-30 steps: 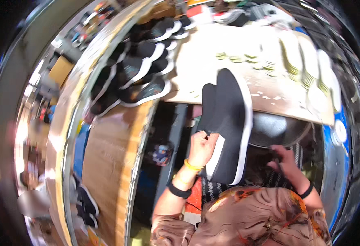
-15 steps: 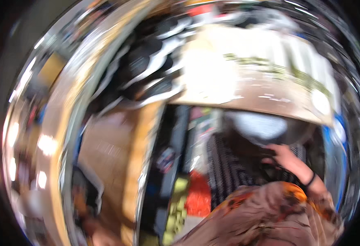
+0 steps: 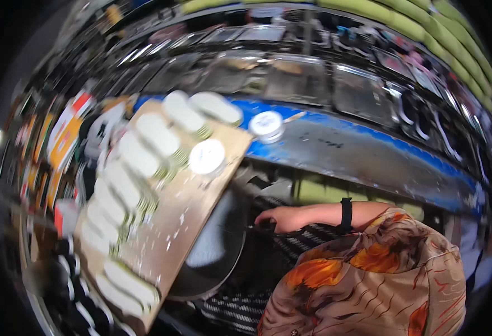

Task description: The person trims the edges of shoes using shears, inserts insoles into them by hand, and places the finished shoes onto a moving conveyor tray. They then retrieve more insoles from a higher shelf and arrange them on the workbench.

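Dark round bowl [image 3: 217, 246] is flanked by the curled right hand [image 3: 278, 219], grasp indiscernible; white round tub [image 3: 267, 124] is illegibly marked.

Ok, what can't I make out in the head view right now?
- Left hand: out of sight in the head view; I can't tell where it is.
- Right hand: head view; blur and dark surroundings obscure its fingertips, so any grip is unclear.
- Dark round bowl: head view; the wooden board covers its far-left part.
- Dark shoes: head view, lower left; too blurred and shadowed to count.
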A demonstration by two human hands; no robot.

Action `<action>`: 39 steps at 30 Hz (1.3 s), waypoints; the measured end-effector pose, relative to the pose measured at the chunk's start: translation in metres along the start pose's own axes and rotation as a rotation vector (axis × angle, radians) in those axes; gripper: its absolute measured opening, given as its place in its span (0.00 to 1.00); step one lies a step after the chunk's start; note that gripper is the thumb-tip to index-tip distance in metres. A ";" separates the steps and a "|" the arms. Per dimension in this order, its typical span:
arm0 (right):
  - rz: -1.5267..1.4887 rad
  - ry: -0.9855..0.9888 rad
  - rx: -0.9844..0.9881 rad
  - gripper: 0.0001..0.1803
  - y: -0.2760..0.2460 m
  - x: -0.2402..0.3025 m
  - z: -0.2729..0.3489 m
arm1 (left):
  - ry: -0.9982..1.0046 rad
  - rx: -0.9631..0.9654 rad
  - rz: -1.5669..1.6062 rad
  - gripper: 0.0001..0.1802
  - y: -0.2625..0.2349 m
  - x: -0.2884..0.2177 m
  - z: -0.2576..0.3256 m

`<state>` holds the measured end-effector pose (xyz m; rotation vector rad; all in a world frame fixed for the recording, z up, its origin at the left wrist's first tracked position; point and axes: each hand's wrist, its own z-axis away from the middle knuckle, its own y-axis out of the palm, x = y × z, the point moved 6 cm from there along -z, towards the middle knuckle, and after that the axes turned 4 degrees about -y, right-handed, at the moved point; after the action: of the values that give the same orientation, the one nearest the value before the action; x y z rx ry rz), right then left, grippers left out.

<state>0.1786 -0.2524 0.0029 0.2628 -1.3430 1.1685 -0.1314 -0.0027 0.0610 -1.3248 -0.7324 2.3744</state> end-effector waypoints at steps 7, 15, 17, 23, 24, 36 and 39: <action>0.277 0.444 -0.970 0.29 -0.240 -0.153 0.210 | 0.361 -0.134 -0.429 0.18 0.069 -0.076 -0.167; 0.736 1.083 -1.527 0.35 -0.358 -0.254 0.493 | -0.020 -0.021 -0.167 0.26 0.105 -0.030 -0.245; 0.678 1.099 -1.482 0.36 -0.362 -0.272 0.497 | -0.060 -0.120 -0.199 0.26 0.100 -0.027 -0.240; 0.732 0.744 -1.433 0.42 -0.380 -0.278 0.435 | -0.085 -0.224 -0.301 0.28 0.098 -0.032 -0.233; 0.767 0.696 -1.350 0.43 -0.383 -0.279 0.424 | -0.085 -0.208 -0.255 0.28 0.100 -0.031 -0.236; 0.385 0.258 -1.649 0.30 -0.425 -0.182 0.375 | 0.246 -0.347 -0.100 0.11 0.075 -0.078 -0.228; 0.399 -0.251 -1.457 0.33 -0.349 -0.076 0.276 | 0.229 -0.110 0.174 0.11 0.080 -0.107 -0.211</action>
<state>0.2928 -0.6533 0.1771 -0.9652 -2.1804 0.2067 0.1020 -0.0636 -0.0034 -1.7370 -0.7136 2.2846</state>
